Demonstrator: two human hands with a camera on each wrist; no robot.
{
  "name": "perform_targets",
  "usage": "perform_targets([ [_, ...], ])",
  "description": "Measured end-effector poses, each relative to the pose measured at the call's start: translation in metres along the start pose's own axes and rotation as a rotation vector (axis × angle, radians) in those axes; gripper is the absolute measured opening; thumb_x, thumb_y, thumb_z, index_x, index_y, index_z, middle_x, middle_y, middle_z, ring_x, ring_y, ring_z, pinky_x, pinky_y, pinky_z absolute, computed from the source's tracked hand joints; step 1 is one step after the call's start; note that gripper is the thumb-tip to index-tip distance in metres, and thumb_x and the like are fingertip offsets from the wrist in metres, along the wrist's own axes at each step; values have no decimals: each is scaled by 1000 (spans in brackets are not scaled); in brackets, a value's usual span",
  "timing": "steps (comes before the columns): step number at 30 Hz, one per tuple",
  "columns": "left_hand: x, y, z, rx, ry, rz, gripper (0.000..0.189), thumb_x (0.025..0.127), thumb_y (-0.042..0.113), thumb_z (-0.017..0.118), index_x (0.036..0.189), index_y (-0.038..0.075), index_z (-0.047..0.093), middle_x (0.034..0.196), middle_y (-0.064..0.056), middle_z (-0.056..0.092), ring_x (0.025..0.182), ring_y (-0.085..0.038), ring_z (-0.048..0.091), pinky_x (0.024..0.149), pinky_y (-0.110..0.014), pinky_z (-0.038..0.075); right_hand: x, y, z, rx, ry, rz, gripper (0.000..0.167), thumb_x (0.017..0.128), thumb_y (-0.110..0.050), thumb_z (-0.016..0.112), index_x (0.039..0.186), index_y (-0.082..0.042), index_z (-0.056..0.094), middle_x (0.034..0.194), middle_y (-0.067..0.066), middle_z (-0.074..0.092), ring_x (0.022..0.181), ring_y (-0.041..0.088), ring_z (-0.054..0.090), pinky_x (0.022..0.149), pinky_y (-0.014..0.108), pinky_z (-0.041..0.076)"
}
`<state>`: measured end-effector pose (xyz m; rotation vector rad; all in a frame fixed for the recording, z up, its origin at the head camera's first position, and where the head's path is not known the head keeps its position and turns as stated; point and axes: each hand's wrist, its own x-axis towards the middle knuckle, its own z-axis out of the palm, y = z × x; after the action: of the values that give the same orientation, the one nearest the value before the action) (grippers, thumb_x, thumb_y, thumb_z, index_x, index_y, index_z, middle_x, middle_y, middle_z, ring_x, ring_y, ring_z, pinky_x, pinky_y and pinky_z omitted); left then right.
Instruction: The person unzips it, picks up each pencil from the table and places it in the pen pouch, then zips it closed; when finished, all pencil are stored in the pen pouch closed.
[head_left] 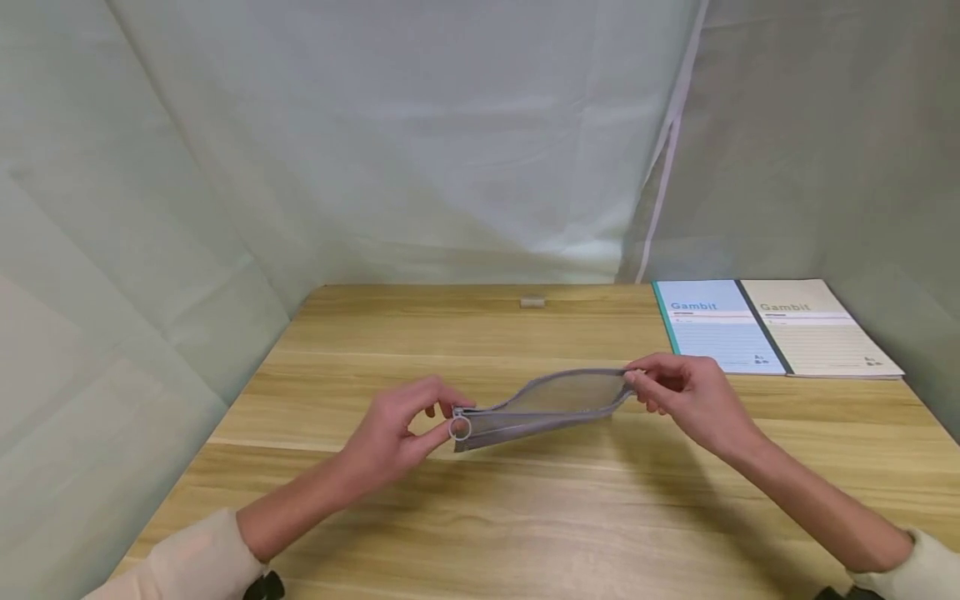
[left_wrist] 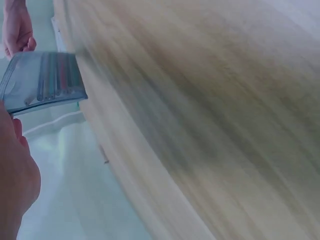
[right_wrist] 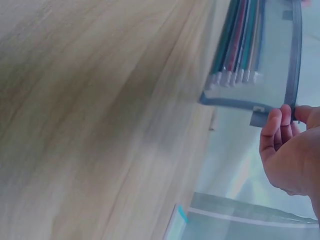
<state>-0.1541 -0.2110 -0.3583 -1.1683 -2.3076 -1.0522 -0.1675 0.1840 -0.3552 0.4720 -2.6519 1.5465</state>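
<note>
A see-through zippered pouch (head_left: 536, 423) with grey-blue trim is held up above the table, its mouth gaping toward the right. My left hand (head_left: 397, 423) pinches its left end, beside the zipper's slider and ring pull (head_left: 460, 428). At the opposite end, my right hand (head_left: 693, 402) pinches the top corner between thumb and fingers. Several pens (right_wrist: 240, 42) in dark, green and red tones lie side by side inside the pouch, seen through its clear wall in the right wrist view. The left wrist view also shows the pouch (left_wrist: 35, 75) hanging between both hands.
Two notebooks, one blue (head_left: 720, 329) and one cream (head_left: 817, 329), lie side by side at the back right of the wooden table (head_left: 360, 333). A small grey block (head_left: 532, 302) sits near the back edge. Pale fabric (head_left: 450, 142) encloses the table.
</note>
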Motion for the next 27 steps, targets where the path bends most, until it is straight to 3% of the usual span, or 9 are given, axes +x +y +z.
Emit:
perform_targets([
  [7, 4, -1, 3, -79, 37, -189, 23, 95, 10, 82, 116, 18, 78, 100, 11, 75, 84, -10, 67, 70, -27, 60, -5, -4, -6, -71, 13, 27, 16, 103, -22, 74, 111, -9, 79, 82, 5, 69, 70, 21, 61, 56, 26, 48],
  [10, 4, -2, 5, -109, 36, -277, 21, 96, 16, 81, 116, 20, 80, 101, 12, 76, 84, -11, 69, 73, -27, 61, -7, -3, -7, -102, 22, -3, 16, 104, -23, 73, 113, -12, 80, 98, 2, 75, 75, 19, 65, 61, 25, 52],
  [15, 5, -3, 8, -127, 43, -382, 20, 95, 21, 82, 115, 21, 81, 102, 13, 77, 85, -11, 72, 77, -28, 62, -7, 0, -7, -76, -12, -85, 22, 99, -21, 79, 120, -18, 79, 122, -1, 73, 97, 17, 67, 78, 23, 57],
  [20, 5, -6, 9, -154, 44, -439, 21, 96, 23, 81, 116, 22, 82, 104, 13, 77, 89, -12, 72, 80, -30, 62, -5, 1, -5, -86, -41, -151, 41, 89, -18, 89, 128, -18, 78, 124, -1, 75, 96, 19, 65, 77, 23, 56],
  [27, 3, -9, 11, -171, 47, -458, 21, 97, 22, 80, 118, 18, 82, 105, 12, 78, 93, -13, 73, 82, -29, 62, -3, 0, -3, -173, 51, -223, 21, 89, -10, 87, 106, -21, 83, 103, -6, 78, 78, 10, 62, 57, 23, 48],
])
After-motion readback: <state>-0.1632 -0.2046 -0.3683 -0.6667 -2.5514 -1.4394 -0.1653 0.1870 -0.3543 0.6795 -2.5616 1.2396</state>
